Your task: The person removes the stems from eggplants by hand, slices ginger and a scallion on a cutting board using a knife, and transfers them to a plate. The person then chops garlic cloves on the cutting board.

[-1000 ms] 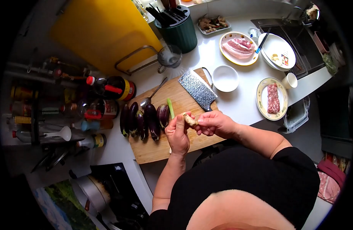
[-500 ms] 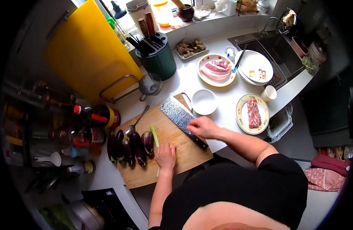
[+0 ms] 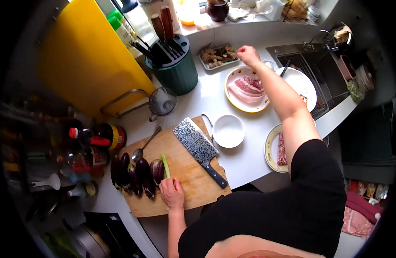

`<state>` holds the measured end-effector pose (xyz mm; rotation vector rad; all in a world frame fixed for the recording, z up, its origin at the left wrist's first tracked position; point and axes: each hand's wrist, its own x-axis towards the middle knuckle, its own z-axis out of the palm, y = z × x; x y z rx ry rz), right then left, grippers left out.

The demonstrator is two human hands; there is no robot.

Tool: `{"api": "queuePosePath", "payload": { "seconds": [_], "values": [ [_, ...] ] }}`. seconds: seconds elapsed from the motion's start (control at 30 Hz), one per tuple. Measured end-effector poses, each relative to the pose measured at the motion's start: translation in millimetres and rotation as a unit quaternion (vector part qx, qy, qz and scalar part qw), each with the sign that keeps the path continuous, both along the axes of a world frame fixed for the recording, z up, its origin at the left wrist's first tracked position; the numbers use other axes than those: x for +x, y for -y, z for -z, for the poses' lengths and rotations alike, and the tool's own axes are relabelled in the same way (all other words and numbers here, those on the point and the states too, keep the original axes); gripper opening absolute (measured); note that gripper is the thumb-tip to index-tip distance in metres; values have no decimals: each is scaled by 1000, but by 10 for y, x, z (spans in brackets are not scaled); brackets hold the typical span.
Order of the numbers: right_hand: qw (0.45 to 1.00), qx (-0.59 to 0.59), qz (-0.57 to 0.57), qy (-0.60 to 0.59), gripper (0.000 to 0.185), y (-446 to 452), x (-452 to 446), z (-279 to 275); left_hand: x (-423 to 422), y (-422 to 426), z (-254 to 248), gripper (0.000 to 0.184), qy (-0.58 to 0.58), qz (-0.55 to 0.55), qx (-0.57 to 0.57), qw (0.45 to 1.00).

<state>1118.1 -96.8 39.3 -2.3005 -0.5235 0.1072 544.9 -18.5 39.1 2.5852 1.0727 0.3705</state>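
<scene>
My left hand (image 3: 172,194) rests on the wooden cutting board (image 3: 193,191), fingers closed over a green onion stalk (image 3: 165,165) whose green end sticks out beyond them. Several purple eggplants (image 3: 142,167) lie left of the stalk. On the board's right side a cleaver (image 3: 196,139) lies flat, its dark handle towards me, untouched. My right hand (image 3: 248,56) is stretched out beside a small tray of ginger-like pieces (image 3: 217,56), beyond a plate of raw meat (image 3: 246,89). Its fingers are curled together; whether they pinch anything cannot be made out.
A white bowl (image 3: 228,131) stands right of the board, and a plate with a second meat piece (image 3: 282,150) lies under my right arm. A green knife block (image 3: 175,71), glass jug (image 3: 162,102), spoon (image 3: 138,154) and sauce bottle (image 3: 103,136) stand or lie around. The sink (image 3: 331,69) is at right.
My right hand has left the cleaver's handle and moved far forward to the ginger tray. The cleaver stays on the board. My left hand remains on the green onion.
</scene>
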Motion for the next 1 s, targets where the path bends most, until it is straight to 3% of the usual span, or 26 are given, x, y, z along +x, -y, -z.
{"api": "queuePosePath", "payload": {
  "seconds": [0.17,0.37,0.47,0.5,0.53,0.57,0.63,0.7,0.8,0.83,0.87,0.9,0.93,0.97,1.0],
  "values": [
    [992,-121,5,-15,27,-327,321,79,6,71,-15,24,-4,-30,22,999],
    [993,-114,14,-6,31,-519,549,249,-52,73,-9,26,3,-77,-14,997],
    [989,-101,-54,94,27,-474,635,222,-46,80,-6,24,-14,-84,-20,996],
    [992,-52,-27,-108,23,-431,94,-462,-42,80,-1,24,-9,-90,-21,996],
    [990,-102,-73,70,23,-417,248,-311,-79,60,15,24,-11,-81,-29,996],
    [977,-89,-85,175,22,-375,312,-243,-102,49,21,24,5,-79,-31,996],
    [970,-2,-130,206,22,-290,197,-320,-123,57,-6,24,22,-80,-38,996],
    [962,52,-167,211,19,-255,-199,-577,-140,66,-35,26,28,-79,-36,996],
    [980,44,-191,25,17,-170,-1186,-1166,-200,57,-33,25,24,-72,-30,997],
    [969,-4,-222,108,19,-123,-1395,-1167,-245,50,-22,25,25,-72,-27,997],
    [932,65,-351,67,16,-30,-1500,-970,-291,35,1,25,33,-80,-55,995],
    [909,61,-392,130,8,41,-1879,-1057,-335,20,10,26,41,-87,-82,992],
    [894,84,-431,88,13,124,-2141,-925,-371,11,10,26,42,-82,-82,992],
    [880,33,-468,72,17,214,-2435,-889,-402,0,11,25,33,-88,-89,992],
    [862,-43,-503,-51,23,275,-2723,-1002,-434,-19,19,25,25,-91,-97,991]
  ]
}}
